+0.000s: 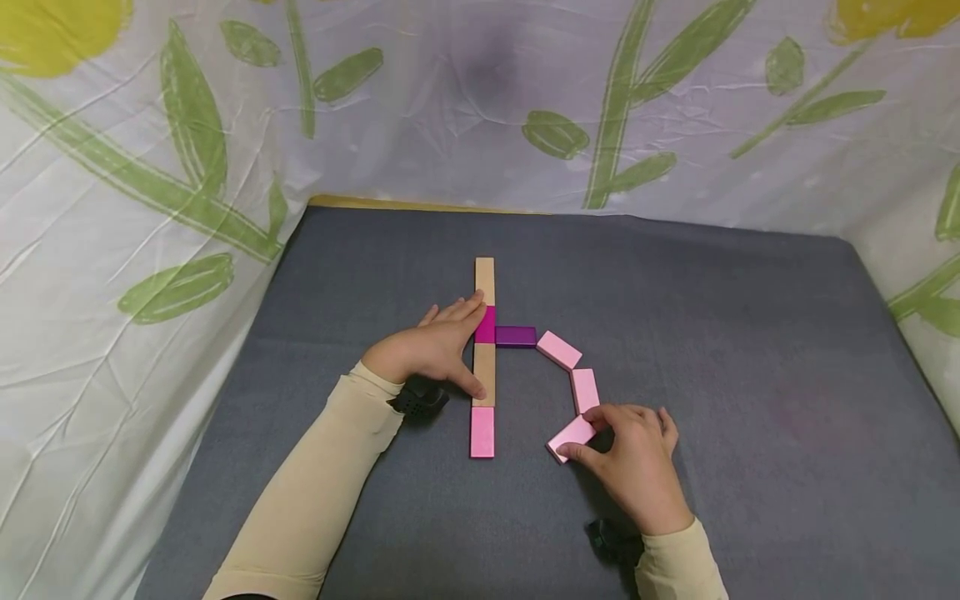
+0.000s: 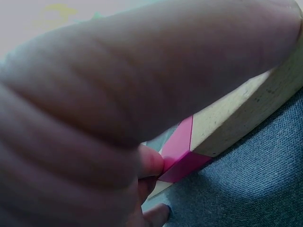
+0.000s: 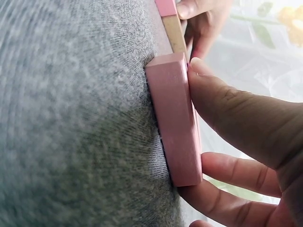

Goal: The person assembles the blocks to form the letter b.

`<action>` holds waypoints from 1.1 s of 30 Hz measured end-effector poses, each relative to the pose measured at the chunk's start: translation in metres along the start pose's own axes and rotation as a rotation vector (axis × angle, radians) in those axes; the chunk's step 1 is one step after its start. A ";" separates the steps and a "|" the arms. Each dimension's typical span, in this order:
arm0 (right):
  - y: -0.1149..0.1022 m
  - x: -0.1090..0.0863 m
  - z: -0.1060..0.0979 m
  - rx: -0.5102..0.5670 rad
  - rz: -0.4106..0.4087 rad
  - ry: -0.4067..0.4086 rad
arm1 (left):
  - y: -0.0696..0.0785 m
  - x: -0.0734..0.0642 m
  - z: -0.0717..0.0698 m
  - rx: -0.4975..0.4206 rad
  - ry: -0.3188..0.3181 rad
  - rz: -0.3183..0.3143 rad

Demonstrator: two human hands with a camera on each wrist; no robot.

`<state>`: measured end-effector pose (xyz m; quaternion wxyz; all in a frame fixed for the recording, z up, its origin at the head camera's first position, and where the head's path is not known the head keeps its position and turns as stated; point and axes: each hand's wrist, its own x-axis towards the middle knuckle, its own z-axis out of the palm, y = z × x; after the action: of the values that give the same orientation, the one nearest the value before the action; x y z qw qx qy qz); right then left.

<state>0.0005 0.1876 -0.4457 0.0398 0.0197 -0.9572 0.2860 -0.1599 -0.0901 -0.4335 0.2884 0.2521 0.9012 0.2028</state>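
A straight column of blocks lies on the table: a wooden block, a magenta block, a second wooden block and a pink block nearest me. My left hand rests along its left side, fingers spread by the magenta block and thumb on the second wooden block. From the magenta block a purple block juts right, followed by two tilted pink blocks in a curve. At the curve's lower end, my right hand pinches another pink block, which lies on the cloth.
Dark grey cloth covers the table. White sheeting painted with green leaves and yellow flowers hangs behind and at both sides. A yellowish strip shows at the back edge. Dark wrist cameras sit under the wrists.
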 end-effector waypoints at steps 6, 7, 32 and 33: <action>0.000 0.000 0.000 0.010 -0.005 0.014 | 0.000 -0.001 -0.001 -0.005 0.004 0.002; 0.001 0.000 -0.001 0.014 -0.004 0.020 | 0.000 -0.001 -0.001 -0.005 0.003 0.002; 0.019 -0.017 -0.030 -0.117 0.276 0.087 | 0.001 0.000 0.000 -0.004 0.000 -0.004; 0.019 -0.017 -0.030 -0.116 0.282 0.082 | 0.001 0.000 0.000 -0.004 0.001 -0.004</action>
<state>0.0186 0.2204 -0.4325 0.0392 -0.1286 -0.9630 0.2336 -0.1592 -0.0895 -0.4331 0.2890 0.2498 0.9014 0.2041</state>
